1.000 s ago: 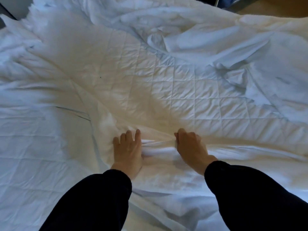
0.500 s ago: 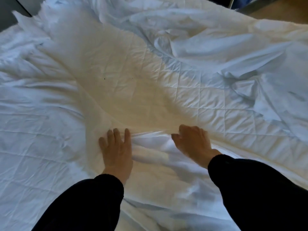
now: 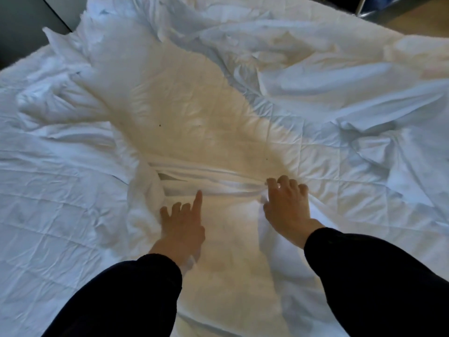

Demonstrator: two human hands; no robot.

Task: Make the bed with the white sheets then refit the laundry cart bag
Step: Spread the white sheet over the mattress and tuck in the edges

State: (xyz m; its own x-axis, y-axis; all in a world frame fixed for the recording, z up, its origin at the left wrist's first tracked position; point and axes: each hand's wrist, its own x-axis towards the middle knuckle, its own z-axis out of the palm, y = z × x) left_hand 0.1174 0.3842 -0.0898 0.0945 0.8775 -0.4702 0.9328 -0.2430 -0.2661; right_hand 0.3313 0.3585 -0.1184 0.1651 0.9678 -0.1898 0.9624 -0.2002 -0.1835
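The head view showed the right hand [image 3: 286, 210] with its grip closed on a gathered ridge of white sheet [image 3: 213, 177], fingers curled over the bunched folds at the ridge's right end. The left hand [image 3: 182, 224] lay palm down on the same cloth just left of it, grip open and holding nothing, its forefinger stretched straight toward the ridge and the other fingers half bent. Both arms wore dark sleeves [image 3: 379, 283] that entered from the bottom edge. The ridge ran between the two hands as a band of tight horizontal pleats, with a small dark gap under its left end. Beyond it the sheet rose in a smooth, warm-lit swell toward the far side of the bed. A quilted mattress pad [image 3: 48, 215] with stitched squares lay exposed to the left and to the right of the hands. More white bedding [image 3: 340, 88] lay crumpled in loose heaps across the upper right and along the far edge. A strip of wooden floor [image 3: 422, 23] showed at the top right corner.
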